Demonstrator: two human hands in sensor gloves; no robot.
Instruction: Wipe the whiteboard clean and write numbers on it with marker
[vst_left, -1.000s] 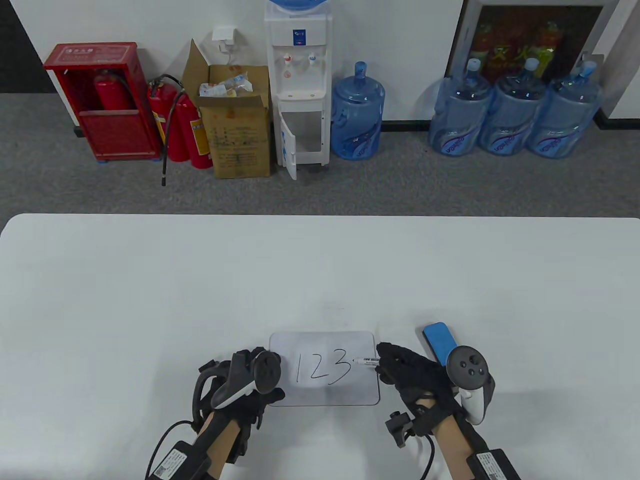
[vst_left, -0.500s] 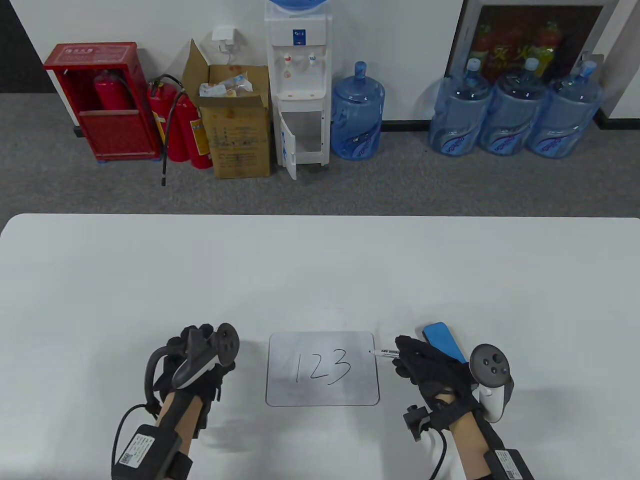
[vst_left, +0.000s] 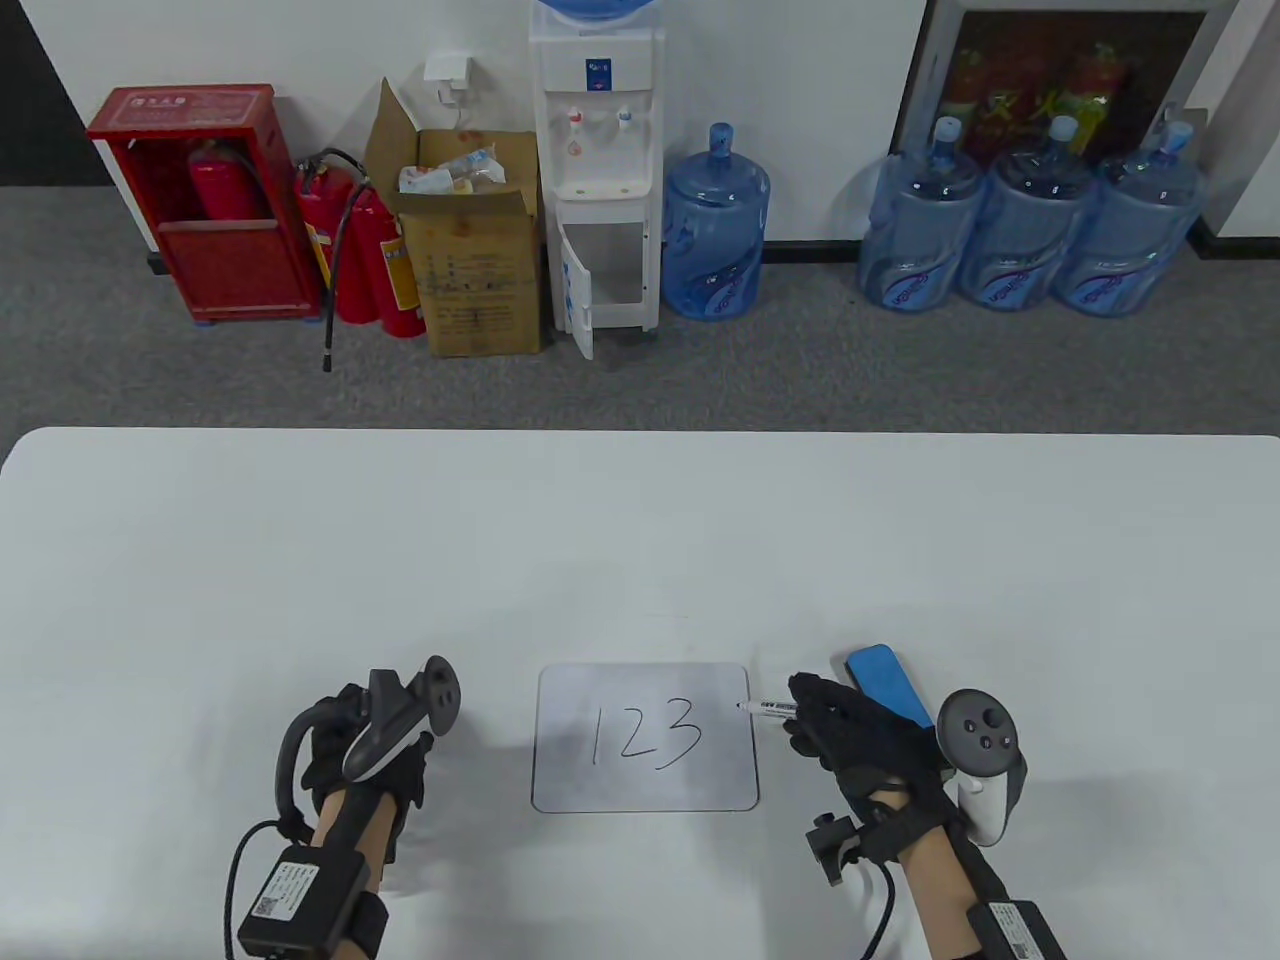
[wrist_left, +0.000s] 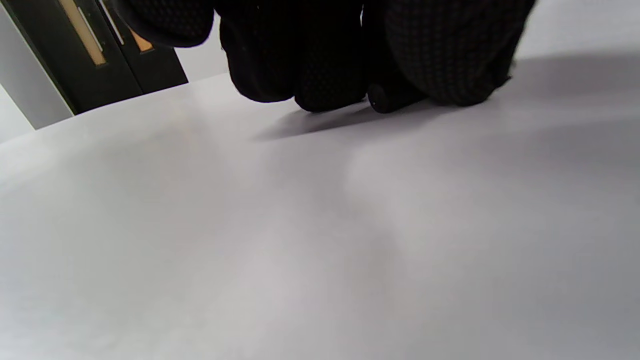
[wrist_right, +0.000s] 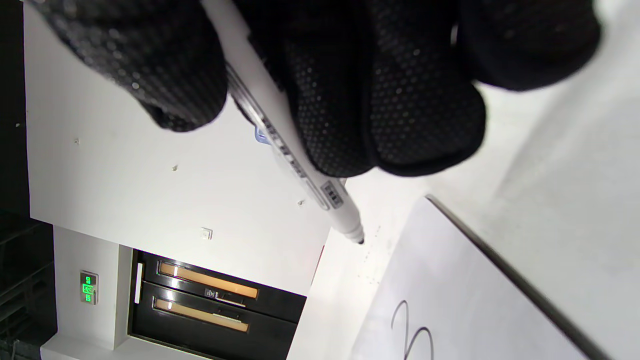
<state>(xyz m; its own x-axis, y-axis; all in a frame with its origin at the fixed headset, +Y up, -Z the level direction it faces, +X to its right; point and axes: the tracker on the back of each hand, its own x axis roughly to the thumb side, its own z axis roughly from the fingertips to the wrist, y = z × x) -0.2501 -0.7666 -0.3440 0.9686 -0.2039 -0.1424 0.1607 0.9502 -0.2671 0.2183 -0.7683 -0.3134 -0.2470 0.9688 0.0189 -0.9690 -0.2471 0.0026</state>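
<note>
Your right hand, in a dotted black knit glove, pinches the slim white marker, uncapped, its tip poised at the upper right corner of the whiteboard. That flat, round-cornered board reads "123" in black. Behind your knuckles lies the blue eraser. Your left hand rests curled on the table, clear of the board; whether it holds anything, I cannot tell.

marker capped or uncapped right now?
Uncapped. In the right wrist view the marker shows its bare dark tip past the fingers of the right hand, hanging clear of the whiteboard.
</note>
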